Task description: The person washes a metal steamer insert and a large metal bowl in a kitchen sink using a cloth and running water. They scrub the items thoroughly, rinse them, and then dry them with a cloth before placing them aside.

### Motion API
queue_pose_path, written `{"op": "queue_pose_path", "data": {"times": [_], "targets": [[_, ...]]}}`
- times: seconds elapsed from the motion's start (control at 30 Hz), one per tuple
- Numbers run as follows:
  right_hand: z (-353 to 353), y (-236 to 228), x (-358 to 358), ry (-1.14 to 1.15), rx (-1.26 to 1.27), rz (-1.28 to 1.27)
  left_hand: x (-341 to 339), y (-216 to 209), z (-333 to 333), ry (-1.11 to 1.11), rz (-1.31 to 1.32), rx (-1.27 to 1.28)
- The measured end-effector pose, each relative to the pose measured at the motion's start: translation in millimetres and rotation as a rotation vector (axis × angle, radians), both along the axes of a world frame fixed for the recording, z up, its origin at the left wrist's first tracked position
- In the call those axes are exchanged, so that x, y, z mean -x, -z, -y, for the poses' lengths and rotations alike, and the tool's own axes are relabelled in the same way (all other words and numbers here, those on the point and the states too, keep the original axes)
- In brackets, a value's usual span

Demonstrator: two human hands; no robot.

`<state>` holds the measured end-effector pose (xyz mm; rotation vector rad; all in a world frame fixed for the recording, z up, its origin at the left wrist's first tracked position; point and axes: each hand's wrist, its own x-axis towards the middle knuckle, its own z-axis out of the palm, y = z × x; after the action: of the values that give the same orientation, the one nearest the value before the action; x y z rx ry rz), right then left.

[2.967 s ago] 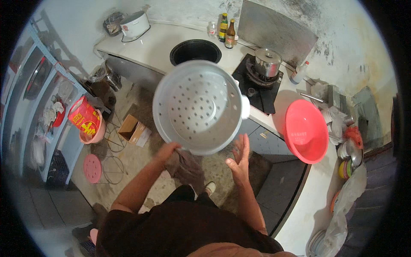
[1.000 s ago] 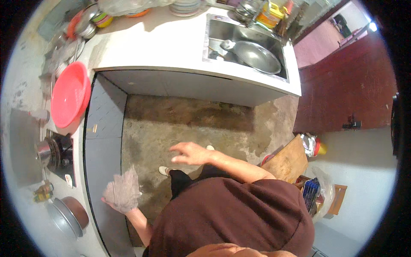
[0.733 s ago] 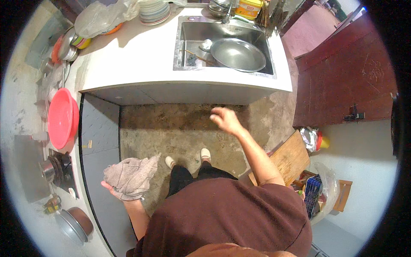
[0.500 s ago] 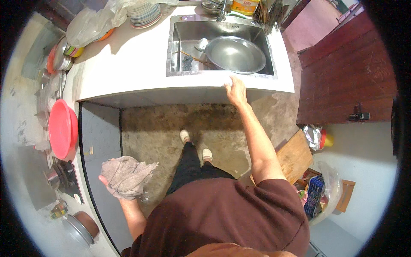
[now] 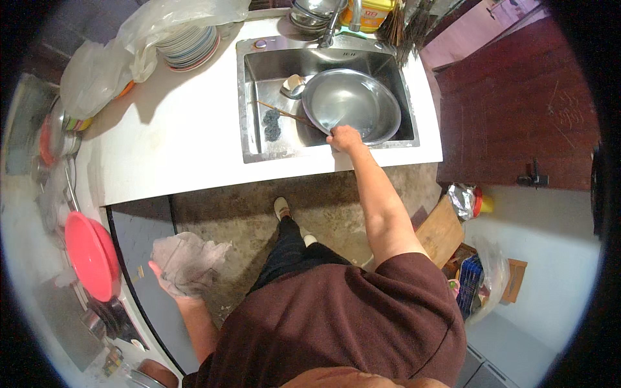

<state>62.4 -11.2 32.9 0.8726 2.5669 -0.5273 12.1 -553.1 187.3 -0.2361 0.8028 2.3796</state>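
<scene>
Left hand [image 5: 167,285] holds a grey cloth [image 5: 189,264]; right hand [image 5: 346,138] touches the near rim of a metal basin [image 5: 352,97] in the sink [image 5: 291,143], its grip unclear. Sticks [image 5: 283,112] and a dark scrubber [image 5: 272,124] crowd its left side

A head-worn fisheye looks down, close above the brown shirt [image 5: 343,317], facing the steel sink [image 5: 262,71]
</scene>
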Motion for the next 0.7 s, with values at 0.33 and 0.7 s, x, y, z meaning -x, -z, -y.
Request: {"op": "queue_pose_path", "data": {"times": [0.33,0.7], "targets": [[-73,26,-5,0.420,0.148,-0.372,52,17,-57,0.344,-0.113,0.023],[-118,158,37,0.264,-0.306,-0.159,1,48,-36,-0.301,0.348,0.203]]}}
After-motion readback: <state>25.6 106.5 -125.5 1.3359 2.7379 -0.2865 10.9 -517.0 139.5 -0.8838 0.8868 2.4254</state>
